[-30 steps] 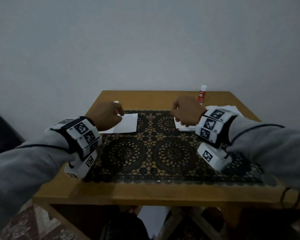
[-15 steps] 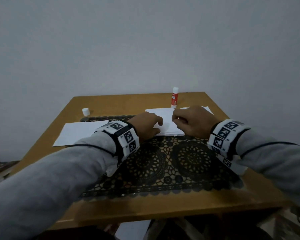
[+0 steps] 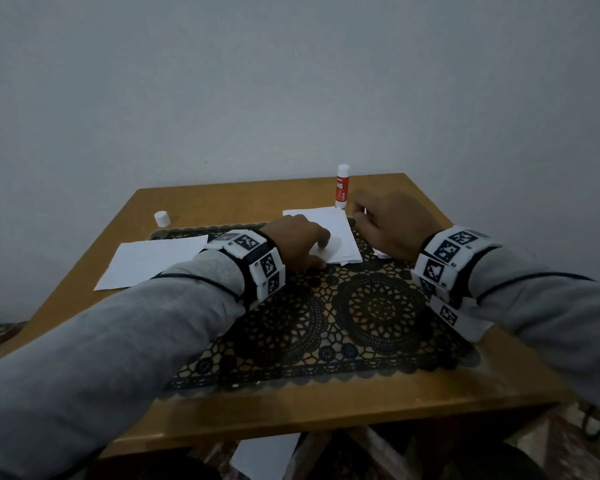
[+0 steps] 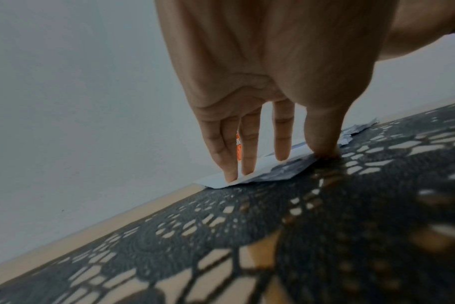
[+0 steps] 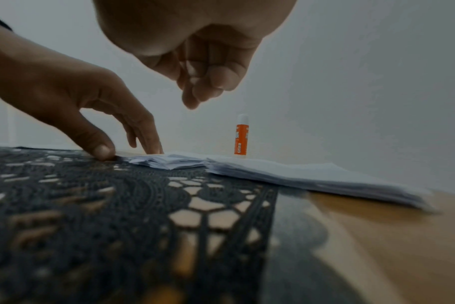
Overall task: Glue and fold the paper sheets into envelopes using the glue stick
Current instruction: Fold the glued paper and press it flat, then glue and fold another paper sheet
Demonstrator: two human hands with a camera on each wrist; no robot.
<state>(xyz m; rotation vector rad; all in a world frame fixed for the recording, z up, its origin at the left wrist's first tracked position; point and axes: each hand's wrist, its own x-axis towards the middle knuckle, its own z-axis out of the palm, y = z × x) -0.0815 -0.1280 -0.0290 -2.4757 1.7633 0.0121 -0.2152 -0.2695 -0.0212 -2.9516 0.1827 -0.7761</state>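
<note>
A stack of folded white paper (image 3: 329, 233) lies at the back of the black lace mat (image 3: 368, 306). My left hand (image 3: 312, 244) rests on it with straight fingers pressing the top sheet; in the left wrist view the fingertips (image 4: 231, 176) touch the paper (image 4: 213, 183) and the thumb sits at its near edge. My right hand (image 3: 364, 216) hovers just right of the stack, fingers curled and holding nothing, as the right wrist view (image 5: 203, 90) shows. The red glue stick (image 3: 342, 187) stands upright and uncapped behind the stack (image 5: 169, 161).
The glue stick's white cap (image 3: 161, 218) stands at the back left of the wooden table (image 3: 222, 199). A flat white sheet (image 3: 153, 261) lies on the left. More loose sheets (image 5: 312, 174) sit under my right hand. A wall closes off the far edge.
My left hand left the sheet on the left and came to press the middle stack. My right hand lifted off the stack and drew right, nearer the glue stick. The head view shifted.
</note>
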